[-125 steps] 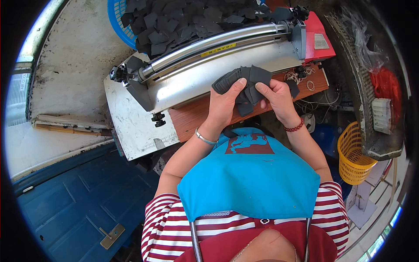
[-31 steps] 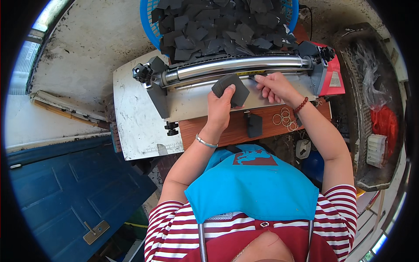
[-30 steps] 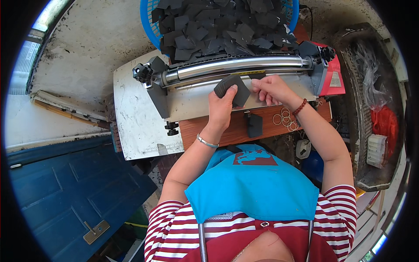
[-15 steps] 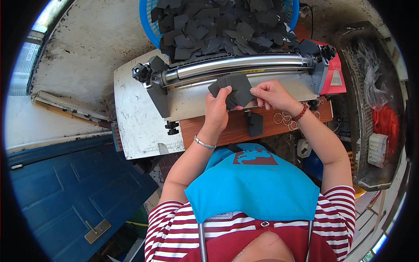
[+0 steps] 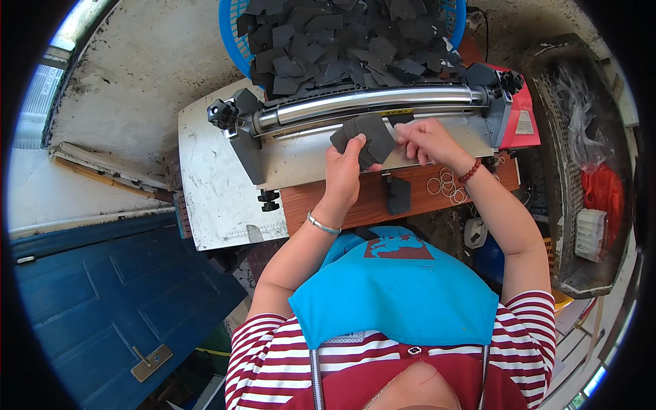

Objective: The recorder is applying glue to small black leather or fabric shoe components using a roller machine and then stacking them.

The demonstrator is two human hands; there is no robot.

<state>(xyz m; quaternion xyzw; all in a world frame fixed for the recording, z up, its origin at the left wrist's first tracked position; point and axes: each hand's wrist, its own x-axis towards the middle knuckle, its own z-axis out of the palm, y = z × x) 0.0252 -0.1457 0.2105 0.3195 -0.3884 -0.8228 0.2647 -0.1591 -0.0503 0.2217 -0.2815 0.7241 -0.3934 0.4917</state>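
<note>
Fanned stack of flat black pieces (image 5: 376, 135) before roller (image 5: 369, 102)

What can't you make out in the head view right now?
Head view:
- Left hand: most fingers hidden by the stack of black pieces.
- Stack count: overlapping edges, too fine to count.
- Right hand: curled fingers and small scale hide whether it pinches a piece.
- Blue basket: far side cut off by the top edge.
- Yellow basket: mostly hidden by the right arm and grey trough.

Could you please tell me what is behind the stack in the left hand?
A silver plate shows around the stack. The part directly behind is covered, as are most fingers of the left hand; one fingertip shows below.
</note>
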